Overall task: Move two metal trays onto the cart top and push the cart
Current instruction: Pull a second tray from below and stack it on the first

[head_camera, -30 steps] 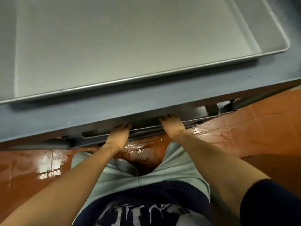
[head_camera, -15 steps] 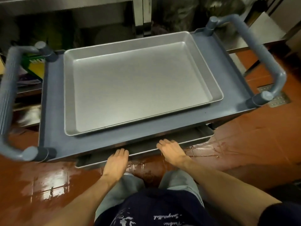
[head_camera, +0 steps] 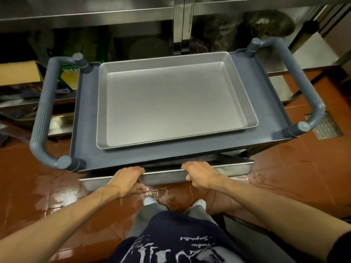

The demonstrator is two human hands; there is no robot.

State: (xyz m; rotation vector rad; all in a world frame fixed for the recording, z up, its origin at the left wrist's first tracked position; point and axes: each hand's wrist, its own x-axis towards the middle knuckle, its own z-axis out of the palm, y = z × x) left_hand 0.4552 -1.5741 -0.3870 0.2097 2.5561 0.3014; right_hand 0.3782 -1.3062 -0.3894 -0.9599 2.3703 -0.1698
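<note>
A grey plastic cart (head_camera: 266, 118) stands in front of me with a tubular handle at each end. One empty metal tray (head_camera: 171, 103) lies flat on the cart top. A second metal tray (head_camera: 231, 169) sticks out from the shelf under the top, its near rim toward me. My left hand (head_camera: 128, 179) grips that rim left of centre. My right hand (head_camera: 201, 174) grips the same rim right of centre. The far part of this lower tray is hidden under the cart top.
Wet red floor tiles (head_camera: 296, 179) surround the cart, with a metal floor drain (head_camera: 326, 128) at the right. Steel shelving (head_camera: 178, 25) with boxes (head_camera: 19, 73) and stored items stands right behind the cart. The left handle (head_camera: 43, 114) and right handle (head_camera: 302, 80) jut sideways.
I have straightened up and the view has pulled back from the cart. The lower tray has slid out toward me, and both hands now curl over its near rim.
</note>
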